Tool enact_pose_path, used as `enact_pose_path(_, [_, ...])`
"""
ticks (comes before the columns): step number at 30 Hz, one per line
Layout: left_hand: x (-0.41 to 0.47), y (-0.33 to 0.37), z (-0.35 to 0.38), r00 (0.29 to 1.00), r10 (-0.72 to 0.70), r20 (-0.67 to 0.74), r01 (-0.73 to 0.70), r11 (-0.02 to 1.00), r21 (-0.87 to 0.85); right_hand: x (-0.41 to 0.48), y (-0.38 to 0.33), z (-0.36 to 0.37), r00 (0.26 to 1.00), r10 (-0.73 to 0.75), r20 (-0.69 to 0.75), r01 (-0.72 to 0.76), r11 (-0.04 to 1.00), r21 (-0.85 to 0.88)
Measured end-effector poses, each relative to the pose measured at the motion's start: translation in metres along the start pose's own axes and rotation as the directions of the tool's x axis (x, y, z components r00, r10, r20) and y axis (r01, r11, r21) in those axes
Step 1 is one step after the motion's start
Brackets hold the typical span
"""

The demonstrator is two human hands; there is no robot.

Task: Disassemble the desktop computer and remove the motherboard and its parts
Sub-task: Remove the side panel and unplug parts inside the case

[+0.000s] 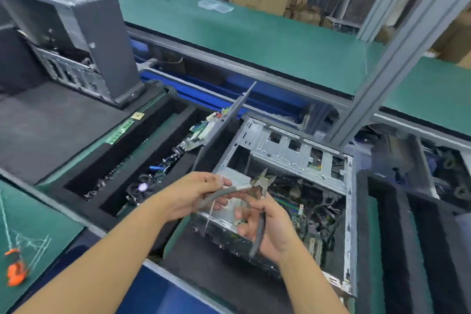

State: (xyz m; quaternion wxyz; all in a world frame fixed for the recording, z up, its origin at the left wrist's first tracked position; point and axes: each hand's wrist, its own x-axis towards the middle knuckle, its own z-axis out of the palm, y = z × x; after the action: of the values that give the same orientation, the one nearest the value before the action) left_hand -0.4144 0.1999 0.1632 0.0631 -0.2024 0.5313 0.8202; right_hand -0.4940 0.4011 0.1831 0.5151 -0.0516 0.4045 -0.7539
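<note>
Hands (pixel 193 196) (pixel 270 232), two; apparently one pliers (pixel 257 201).

We find the open computer case (pixel 293 186) beneath both hands crowded with tangled cables (pixel 321 211). A raised side panel (pixel 224 125) blocks the far left. Bare black mat (pixel 224 278) lies clear nearside.

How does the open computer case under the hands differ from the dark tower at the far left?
The open computer case lies on its side, bare silver metal, with cables and boards exposed. The dark tower stands tilted on the black mat, mostly closed in by dark grey panels, with only its silver rear showing. Both are desktop cases.
</note>
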Motion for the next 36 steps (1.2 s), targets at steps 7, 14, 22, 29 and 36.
enact_pose_path(7, [-0.129,-0.025,-0.161,0.977,0.043,-0.208,-0.092,0.969,-0.231,0.057,0.086,0.11,0.948,0.229,0.22,-0.177,0.956,-0.233])
enact_pose_path(14, [-0.229,-0.116,-0.298,0.684,-0.121,-0.72,0.11,0.992,-0.062,0.113,0.211,0.197,0.933,0.352,0.07,-0.311,0.89,-0.333])
enact_pose_path(22, [-0.241,-0.139,-0.371,0.606,-0.019,-0.795,0.187,0.975,0.119,0.167,0.299,0.229,0.894,0.355,-0.273,-0.447,0.738,-0.505])
enact_pose_path(29, [-0.247,-0.148,-0.404,0.527,-0.09,-0.845,0.381,0.914,0.141,0.189,0.331,0.255,0.886,0.343,-0.311,-0.462,0.692,-0.554])
enact_pose_path(36, [-0.291,-0.137,-0.407,0.889,-0.092,-0.448,0.103,0.995,-0.001,0.216,0.385,0.3,0.897,0.405,-0.174,-0.409,0.617,-0.672])
